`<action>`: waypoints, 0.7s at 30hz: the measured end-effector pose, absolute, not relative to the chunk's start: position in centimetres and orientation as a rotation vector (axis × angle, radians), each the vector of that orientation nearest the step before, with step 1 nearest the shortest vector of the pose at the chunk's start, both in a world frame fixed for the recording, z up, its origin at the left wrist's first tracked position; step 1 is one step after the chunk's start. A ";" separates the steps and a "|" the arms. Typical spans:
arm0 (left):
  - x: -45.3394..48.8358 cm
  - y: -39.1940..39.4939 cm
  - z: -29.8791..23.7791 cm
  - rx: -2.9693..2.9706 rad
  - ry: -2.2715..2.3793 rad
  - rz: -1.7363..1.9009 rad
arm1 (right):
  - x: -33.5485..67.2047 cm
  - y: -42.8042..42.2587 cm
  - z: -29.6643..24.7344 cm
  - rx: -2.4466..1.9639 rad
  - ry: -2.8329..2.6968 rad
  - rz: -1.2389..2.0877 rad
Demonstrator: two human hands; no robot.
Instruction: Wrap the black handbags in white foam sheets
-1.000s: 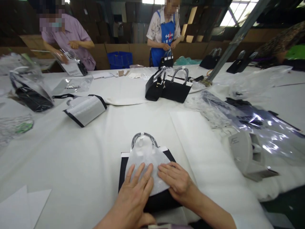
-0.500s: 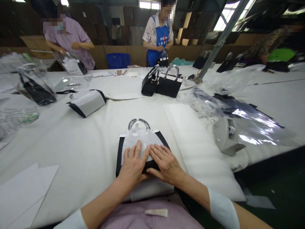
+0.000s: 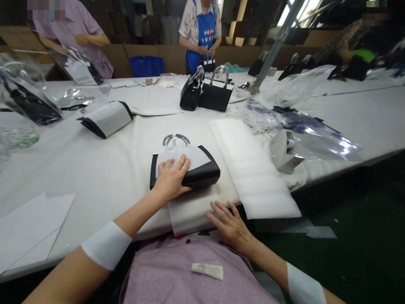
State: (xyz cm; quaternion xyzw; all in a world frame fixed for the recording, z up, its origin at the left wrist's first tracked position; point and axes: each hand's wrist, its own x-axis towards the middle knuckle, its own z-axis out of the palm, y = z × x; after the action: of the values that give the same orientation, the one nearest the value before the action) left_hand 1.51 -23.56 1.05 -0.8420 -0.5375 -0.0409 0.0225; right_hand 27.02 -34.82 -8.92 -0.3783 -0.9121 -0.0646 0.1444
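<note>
A black handbag [image 3: 204,172] lies on the table in front of me, its wrapped handles [image 3: 176,138] pointing away. White sheet material [image 3: 198,158] covers much of its upper face. My left hand [image 3: 171,177] rests on the bag and this sheet, fingers stretched out and thumb apart along the near side. My right hand [image 3: 232,228] is off the bag, near the table's front edge, fingers spread with nothing in them. Between the bag and my body, a white sheet [image 3: 193,215] hangs over the edge.
White foam sheeting [image 3: 256,173] lies right of the bag, beside a grey tape dispenser [image 3: 284,152] and clear plastic bags [image 3: 322,141]. A part-wrapped bag [image 3: 109,119] and paper sheets [image 3: 34,228] are at left. Black handbags [image 3: 217,95] stand farther back; co-workers handle bags across the table.
My right hand has come off the bag and moved down toward the table edge. My left hand stays on the bag, whose black near side now shows more.
</note>
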 end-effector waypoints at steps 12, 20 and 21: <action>1.7 -23.0 1.3 -2.579 -1.724 -0.144 | 24.4 -34.3 -10.6 -0.814 -2.471 -0.311; 3.8 -24.4 0.5 -2.515 -1.715 -0.161 | 22.1 -33.0 -5.0 -0.783 -2.436 -0.165; 3.8 -24.6 0.3 -2.512 -1.718 -0.164 | 21.8 -33.5 -4.9 -0.792 -2.452 -0.144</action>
State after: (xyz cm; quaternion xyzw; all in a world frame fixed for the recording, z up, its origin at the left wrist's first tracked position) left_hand 3.82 -24.56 0.34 -0.8233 -0.5632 -0.0537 0.0470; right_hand 21.82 -33.54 -4.92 -0.2948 -0.9130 -0.0538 0.2770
